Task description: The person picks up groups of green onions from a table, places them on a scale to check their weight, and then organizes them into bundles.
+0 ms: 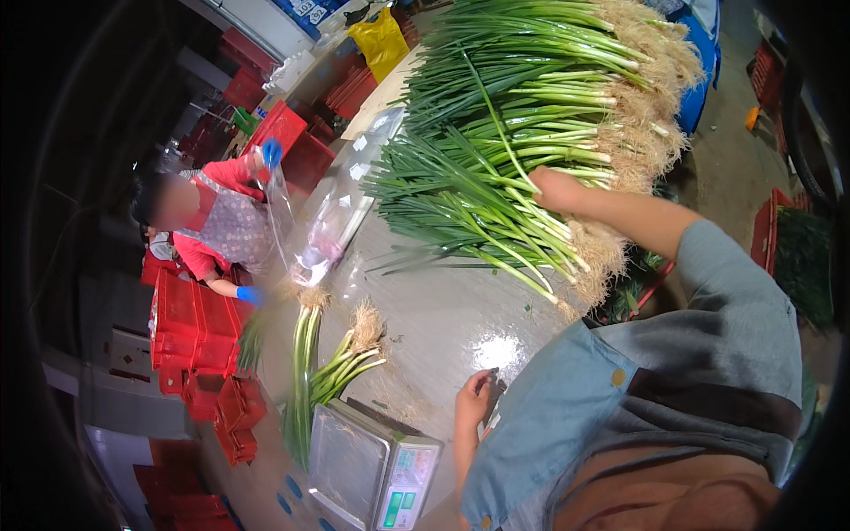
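Note:
A large heap of green onions [505, 126] with pale roots lies across the metal table [425, 312]. My right hand [558, 190] is at the near side of the heap, closed around the white stem of a green onion whose long leaf slants up over the others. My left hand [473, 398] is low by the apron, its fingers closed on a small dark object [493, 374], which is mostly hidden and cannot be identified. Two smaller bunches of green onions, one long [305, 358] and one shorter [352, 348], lie beside a digital scale [375, 464].
Opposite, a person [229, 219] in blue gloves holds up a clear plastic bag [279, 199]. Plastic bags [339, 199] lie along the table's far edge. Red crates [196, 325] are stacked behind, and another red crate [770, 226] with greens stands at the right.

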Demonstrator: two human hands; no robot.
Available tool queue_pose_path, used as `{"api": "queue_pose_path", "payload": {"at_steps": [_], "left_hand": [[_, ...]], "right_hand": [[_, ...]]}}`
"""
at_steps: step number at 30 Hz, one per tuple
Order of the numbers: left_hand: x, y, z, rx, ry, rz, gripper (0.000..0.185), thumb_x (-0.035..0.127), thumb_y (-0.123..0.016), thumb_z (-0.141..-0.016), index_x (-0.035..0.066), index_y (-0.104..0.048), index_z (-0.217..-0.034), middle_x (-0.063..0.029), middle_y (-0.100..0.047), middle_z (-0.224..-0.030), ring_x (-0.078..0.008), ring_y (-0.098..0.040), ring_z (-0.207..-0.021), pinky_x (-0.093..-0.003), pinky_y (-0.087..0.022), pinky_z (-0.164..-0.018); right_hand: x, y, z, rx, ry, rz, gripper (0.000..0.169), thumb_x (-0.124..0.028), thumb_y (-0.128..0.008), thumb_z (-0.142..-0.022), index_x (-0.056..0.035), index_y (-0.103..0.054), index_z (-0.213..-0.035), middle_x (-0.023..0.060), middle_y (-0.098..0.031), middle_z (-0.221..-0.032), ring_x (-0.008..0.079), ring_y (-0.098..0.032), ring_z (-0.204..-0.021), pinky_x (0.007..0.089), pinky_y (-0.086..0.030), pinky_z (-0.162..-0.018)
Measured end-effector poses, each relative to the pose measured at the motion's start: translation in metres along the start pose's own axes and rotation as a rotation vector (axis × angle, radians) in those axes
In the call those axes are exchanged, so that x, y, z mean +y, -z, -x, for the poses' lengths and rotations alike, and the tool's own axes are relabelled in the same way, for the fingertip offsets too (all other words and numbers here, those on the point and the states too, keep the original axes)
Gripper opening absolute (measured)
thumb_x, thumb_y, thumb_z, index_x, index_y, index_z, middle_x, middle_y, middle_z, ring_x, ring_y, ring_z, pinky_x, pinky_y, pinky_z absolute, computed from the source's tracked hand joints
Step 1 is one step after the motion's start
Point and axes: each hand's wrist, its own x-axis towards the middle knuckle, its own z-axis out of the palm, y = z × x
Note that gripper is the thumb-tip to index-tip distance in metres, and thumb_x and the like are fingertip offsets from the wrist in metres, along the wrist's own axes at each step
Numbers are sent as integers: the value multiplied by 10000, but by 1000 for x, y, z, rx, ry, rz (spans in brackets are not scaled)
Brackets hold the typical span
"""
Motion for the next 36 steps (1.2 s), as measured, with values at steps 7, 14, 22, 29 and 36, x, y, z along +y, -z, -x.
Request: {"api": "queue_pose_path", "payload": {"at_steps": [7,14,22,29,36], "left_hand": [[2,-13,-37,-75,-24,49,277,143,-611,-890,26,-602,-1142,-60,-669,-980,-118,-612,-884,-244,-480,-756],[0,-42,-105,-79,32,377,538,176,-607,-893,38,-383,-1363,-44,-617,-988,-107,-574,-809,-249,-467,-716],[38,-54,-125,-119,230,678,706,183,-601,-870,36,-212,-1441,-58,-596,-964,-138,-595,-842,-286,-495,-736],[45,-66,-135,-321,336,1071,339,255,-541,-932,40,-489,-1190,-136,-558,-1130,-284,-592,-996,-409,-526,-799],[59,-99,-153,-327,389,1147,363,279,-576,-920,39,-514,-1185,-130,-560,-1083,-297,-556,-1039,-403,-516,-836]], "right_hand": [[-47,-80,15,-109,-15,102,584,-19,-443,-799,-28,-366,-1378,174,-382,-1426,449,-349,-1277,532,-274,-1042],[-87,-112,66,-124,348,438,616,-126,-487,-823,-154,-369,-1427,206,-189,-1511,503,-217,-1330,575,-246,-1008],[-76,-86,74,-140,373,-158,851,-308,-725,-733,-90,-291,-1432,230,-305,-1439,399,-380,-1275,458,-340,-1038],[-55,-74,79,143,286,53,615,-237,-699,-719,5,-495,-1246,196,-551,-1122,344,-535,-1056,411,-456,-885],[-59,-83,77,-146,158,129,693,-223,-694,-713,26,-438,-1308,217,-585,-1047,349,-574,-981,402,-477,-836]]}}
